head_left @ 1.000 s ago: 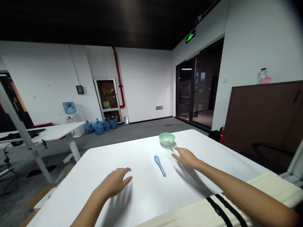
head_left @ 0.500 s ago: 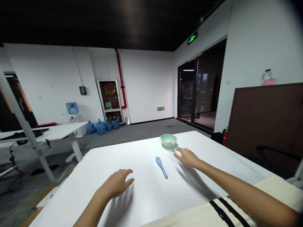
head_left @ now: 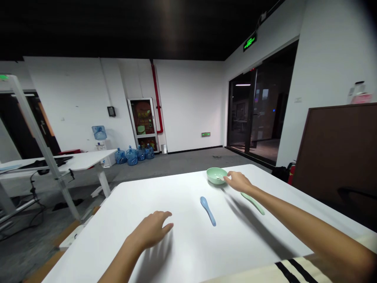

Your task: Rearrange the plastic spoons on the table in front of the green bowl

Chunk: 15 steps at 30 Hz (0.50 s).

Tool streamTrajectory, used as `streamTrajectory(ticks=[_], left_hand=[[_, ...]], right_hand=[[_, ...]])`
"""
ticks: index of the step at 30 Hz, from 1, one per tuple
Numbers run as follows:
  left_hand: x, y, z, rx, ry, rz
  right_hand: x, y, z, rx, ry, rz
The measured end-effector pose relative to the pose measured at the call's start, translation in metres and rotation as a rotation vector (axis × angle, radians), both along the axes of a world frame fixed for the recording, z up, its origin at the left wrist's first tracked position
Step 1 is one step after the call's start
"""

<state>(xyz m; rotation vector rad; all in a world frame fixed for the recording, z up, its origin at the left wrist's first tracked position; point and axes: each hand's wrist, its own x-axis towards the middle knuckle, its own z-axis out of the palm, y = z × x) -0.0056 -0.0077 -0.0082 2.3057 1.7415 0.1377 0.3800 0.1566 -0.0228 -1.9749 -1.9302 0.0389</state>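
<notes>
A light green bowl (head_left: 217, 169) stands near the far edge of the white table (head_left: 182, 243). Inside it is a small pale piece (head_left: 219, 179), too small to name. At the bowl's right rim, my right hand (head_left: 240, 181) has its thumb and fingers drawn together by the pale piece; what is between them is hidden. Beneath my right forearm lies a pale green spoon (head_left: 253, 203), partly covered. A blue spoon (head_left: 207, 211) rests in the middle of the table, bowl end away from me. My left hand (head_left: 153, 228) hovers left of it, holding nothing, fingers apart.
A brown partition (head_left: 338, 157) rises to the right of the table. At the left stands another white desk (head_left: 88, 160) with a metal post (head_left: 44, 145). Several blue water bottles (head_left: 132, 155) are on the floor beyond.
My right hand has moved forward to the bowl's rim and its fingers have closed. The green spoon under my right arm now shows. The view has turned slightly left; my left hand keeps its pose.
</notes>
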Motion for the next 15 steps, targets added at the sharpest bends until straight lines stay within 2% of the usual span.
streamTrajectory(ticks=[15], left_hand=[[-0.001, 0.006, 0.000, -0.037, -0.012, 0.034]], right_hand=[[-0.020, 0.072, -0.022, -0.120, -0.076, -0.085]])
